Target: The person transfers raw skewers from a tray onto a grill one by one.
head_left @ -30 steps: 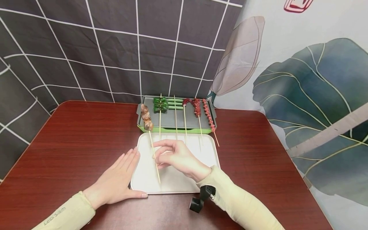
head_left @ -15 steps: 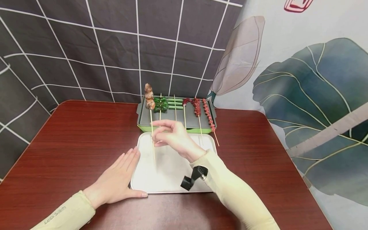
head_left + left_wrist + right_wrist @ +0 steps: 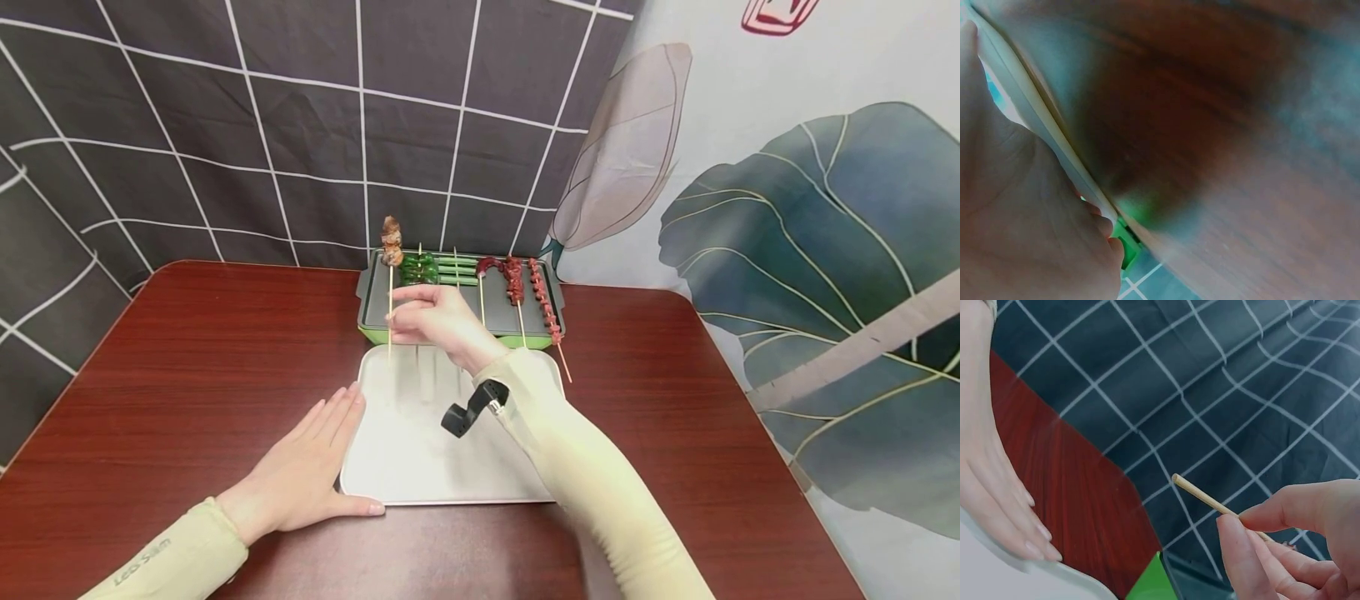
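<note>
My right hand (image 3: pixel 420 317) pinches the wooden stick of a brown meat skewer (image 3: pixel 390 250) and holds it upright over the left end of the grey grill tray (image 3: pixel 457 312). In the right wrist view the stick's bare end (image 3: pixel 1200 495) pokes out from between thumb and fingers (image 3: pixel 1285 519). My left hand (image 3: pixel 315 458) lies flat on the table, fingers straight, touching the left edge of the white tray (image 3: pixel 442 442). On the grill lie green vegetable skewers (image 3: pixel 423 271) and red meat skewers (image 3: pixel 517 283).
The dark red wooden table (image 3: pixel 187 358) spreads to both sides of the trays. A dark grid-patterned cloth (image 3: pixel 262 125) hangs behind, with a leaf-print cloth (image 3: pixel 787 208) to the right. The left wrist view is blurred, showing table (image 3: pixel 1229 125) and the white tray's rim (image 3: pixel 1041 119).
My right hand lifted the brown meat skewer off the white tray, swung it upright and carried it back over the grill. The left hand stayed put.
</note>
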The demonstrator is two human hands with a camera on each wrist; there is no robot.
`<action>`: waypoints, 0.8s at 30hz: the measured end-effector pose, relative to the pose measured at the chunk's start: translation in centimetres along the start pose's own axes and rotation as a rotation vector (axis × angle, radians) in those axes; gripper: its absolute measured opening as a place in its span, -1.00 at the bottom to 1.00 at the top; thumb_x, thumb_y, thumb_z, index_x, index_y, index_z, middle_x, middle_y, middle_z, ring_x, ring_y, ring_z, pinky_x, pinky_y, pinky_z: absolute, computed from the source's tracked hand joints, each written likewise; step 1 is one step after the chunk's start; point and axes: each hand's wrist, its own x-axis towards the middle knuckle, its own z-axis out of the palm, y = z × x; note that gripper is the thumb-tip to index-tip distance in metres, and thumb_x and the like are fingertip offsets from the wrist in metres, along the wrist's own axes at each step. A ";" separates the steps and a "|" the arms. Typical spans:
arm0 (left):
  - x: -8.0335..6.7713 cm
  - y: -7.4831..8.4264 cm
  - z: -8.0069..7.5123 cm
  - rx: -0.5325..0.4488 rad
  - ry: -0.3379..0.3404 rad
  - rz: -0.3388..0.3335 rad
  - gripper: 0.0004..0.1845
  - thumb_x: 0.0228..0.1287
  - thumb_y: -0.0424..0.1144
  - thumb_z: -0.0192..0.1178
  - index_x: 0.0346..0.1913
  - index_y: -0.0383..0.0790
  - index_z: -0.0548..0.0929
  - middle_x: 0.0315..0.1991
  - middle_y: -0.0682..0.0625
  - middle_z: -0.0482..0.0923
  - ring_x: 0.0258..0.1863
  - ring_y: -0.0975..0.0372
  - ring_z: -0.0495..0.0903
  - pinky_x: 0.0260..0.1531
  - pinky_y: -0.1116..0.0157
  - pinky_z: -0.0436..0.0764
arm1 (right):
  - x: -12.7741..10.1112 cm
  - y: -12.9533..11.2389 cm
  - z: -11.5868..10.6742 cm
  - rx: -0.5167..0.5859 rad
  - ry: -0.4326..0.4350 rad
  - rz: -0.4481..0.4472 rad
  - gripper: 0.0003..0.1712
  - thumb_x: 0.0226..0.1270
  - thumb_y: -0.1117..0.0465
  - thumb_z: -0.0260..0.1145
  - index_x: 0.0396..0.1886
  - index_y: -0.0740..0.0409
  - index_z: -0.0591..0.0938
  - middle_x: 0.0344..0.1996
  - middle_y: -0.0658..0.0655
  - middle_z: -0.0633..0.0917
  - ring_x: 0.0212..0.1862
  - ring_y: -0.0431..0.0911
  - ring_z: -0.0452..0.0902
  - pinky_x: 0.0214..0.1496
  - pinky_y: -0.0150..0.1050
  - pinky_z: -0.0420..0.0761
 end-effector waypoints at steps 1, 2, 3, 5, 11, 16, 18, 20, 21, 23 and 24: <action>0.0 0.0 0.0 -0.002 -0.001 -0.001 0.39 0.06 0.66 0.04 0.54 -0.55 0.09 0.57 -0.37 -0.04 0.55 -0.14 0.02 0.49 -0.05 0.09 | 0.3 0.1 0.0 0.003 0.003 0.018 -0.48 0.34 0.52 0.26 0.30 0.46 0.51 0.00 0.51 0.67 -0.27 -0.03 0.74 -0.09 -0.18 0.75; 0.0 0.0 -0.1 -0.003 -0.001 -0.001 0.39 0.06 0.66 0.04 0.54 -0.55 0.09 0.57 -0.37 -0.03 0.55 -0.14 0.02 0.49 -0.05 0.09 | 0.5 0.2 0.0 0.003 0.004 0.032 -0.49 0.34 0.51 0.26 0.29 0.46 0.52 0.00 0.50 0.67 -0.27 -0.03 0.74 -0.09 -0.18 0.75; 0.0 0.0 -0.1 -0.004 -0.002 -0.002 0.38 0.06 0.66 0.04 0.54 -0.54 0.09 0.57 -0.37 -0.04 0.55 -0.14 0.02 0.49 -0.06 0.09 | 0.7 0.3 0.0 -0.001 0.003 0.045 -0.50 0.34 0.51 0.26 0.29 0.47 0.52 -0.01 0.50 0.68 -0.28 -0.05 0.74 -0.09 -0.19 0.75; 0.0 0.0 -0.1 -0.007 -0.005 -0.004 0.38 0.07 0.66 0.04 0.54 -0.54 0.10 0.58 -0.37 -0.04 0.55 -0.14 0.01 0.49 -0.05 0.09 | 1.0 0.5 0.0 0.000 0.002 0.067 -0.51 0.34 0.52 0.26 0.28 0.49 0.52 -0.02 0.50 0.68 -0.30 -0.07 0.73 -0.09 -0.20 0.74; -0.1 0.0 -0.2 -0.006 -0.005 -0.004 0.38 0.06 0.66 0.04 0.54 -0.54 0.11 0.57 -0.37 -0.04 0.55 -0.14 0.02 0.49 -0.05 0.10 | 1.6 1.0 0.2 -0.036 0.006 0.123 -0.50 0.32 0.55 0.29 0.26 0.51 0.53 -0.15 0.43 0.73 -0.32 -0.11 0.71 -0.09 -0.24 0.74; -0.1 0.0 -0.1 -0.003 0.000 -0.004 0.39 0.05 0.66 0.04 0.53 -0.55 0.11 0.57 -0.37 -0.03 0.54 -0.14 0.02 0.48 -0.05 0.10 | 1.6 1.1 0.3 -0.085 0.012 0.149 -0.50 0.30 0.54 0.32 0.25 0.48 0.56 -0.18 0.38 0.75 -0.34 -0.11 0.72 -0.11 -0.26 0.74; -0.1 0.0 -0.1 -0.001 0.001 -0.004 0.39 0.05 0.67 0.04 0.53 -0.55 0.11 0.57 -0.37 -0.02 0.54 -0.14 0.03 0.48 -0.05 0.10 | 1.6 1.1 0.4 -0.094 0.018 0.155 -0.51 0.30 0.53 0.33 0.24 0.46 0.57 -0.20 0.36 0.76 -0.37 -0.11 0.72 -0.12 -0.26 0.74; 0.0 0.0 -0.1 -0.001 0.002 -0.004 0.39 0.05 0.67 0.04 0.53 -0.55 0.11 0.57 -0.37 -0.02 0.54 -0.14 0.03 0.48 -0.05 0.10 | 1.7 1.2 0.4 -0.107 0.026 0.160 -0.52 0.29 0.53 0.34 0.23 0.45 0.58 -0.25 0.32 0.76 -0.40 -0.12 0.72 -0.14 -0.27 0.75; 0.0 0.0 -0.1 -0.002 0.002 -0.004 0.39 0.05 0.67 0.04 0.53 -0.55 0.11 0.57 -0.38 -0.02 0.54 -0.14 0.03 0.48 -0.05 0.10 | 1.7 1.2 0.4 -0.115 0.028 0.162 -0.52 0.29 0.53 0.34 0.22 0.45 0.58 -0.27 0.30 0.76 -0.41 -0.13 0.71 -0.15 -0.27 0.75; 0.0 0.0 -0.1 -0.003 0.002 -0.003 0.39 0.05 0.66 0.05 0.53 -0.55 0.12 0.57 -0.38 -0.02 0.54 -0.14 0.03 0.48 -0.06 0.10 | 1.8 1.2 0.5 -0.130 0.033 0.165 -0.52 0.28 0.53 0.34 0.22 0.44 0.59 -0.31 0.27 0.76 -0.42 -0.14 0.70 -0.17 -0.28 0.75; 0.0 0.0 -0.1 -0.004 0.002 -0.003 0.39 0.05 0.66 0.05 0.53 -0.55 0.12 0.57 -0.38 -0.02 0.54 -0.14 0.03 0.48 -0.06 0.10 | 1.8 1.3 0.5 -0.139 0.034 0.165 -0.52 0.28 0.53 0.34 0.22 0.44 0.59 -0.33 0.26 0.76 -0.43 -0.14 0.70 -0.18 -0.28 0.75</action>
